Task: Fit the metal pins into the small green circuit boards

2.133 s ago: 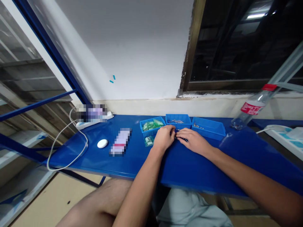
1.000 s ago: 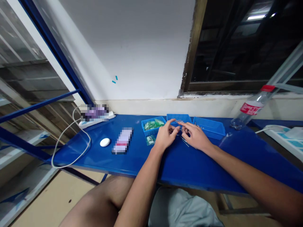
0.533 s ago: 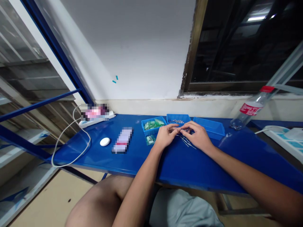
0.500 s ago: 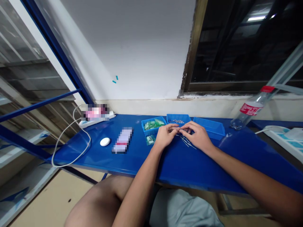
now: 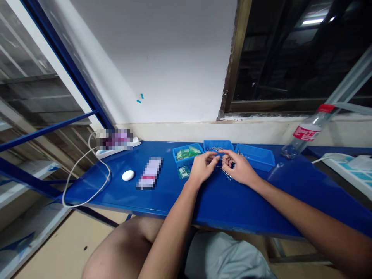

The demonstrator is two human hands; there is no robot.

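Observation:
My left hand (image 5: pixel 204 166) is closed, with thumb and index finger brought together. What it pinches is too small to make out. Just to its right, my right hand (image 5: pixel 237 167) has curled fingers and a forward-reaching index finger; its grip is also unclear. Thin metal rods (image 5: pixel 227 174) lie on the blue table (image 5: pixel 162 201) beneath and between the hands. Behind them, a blue bin (image 5: pixel 209 144) contains more metal pieces. Another blue bin (image 5: pixel 174 155), on the left, holds green packets (image 5: pixel 187 152). One green packet (image 5: pixel 184 172) lies in front of that bin.
A third blue bin (image 5: pixel 263 157) is at the right. A plastic bottle (image 5: pixel 306 133) leans farther right, near a white device (image 5: pixel 345 170). On the left are a white oval object (image 5: pixel 128 175), a blurred flat item (image 5: pixel 150 173), a power strip (image 5: pixel 117 148) and a cable (image 5: pixel 108 178).
My right hand's fingers have curled inward and its index finger has lifted forward. My left hand stays nearly in place. The view has shifted slightly.

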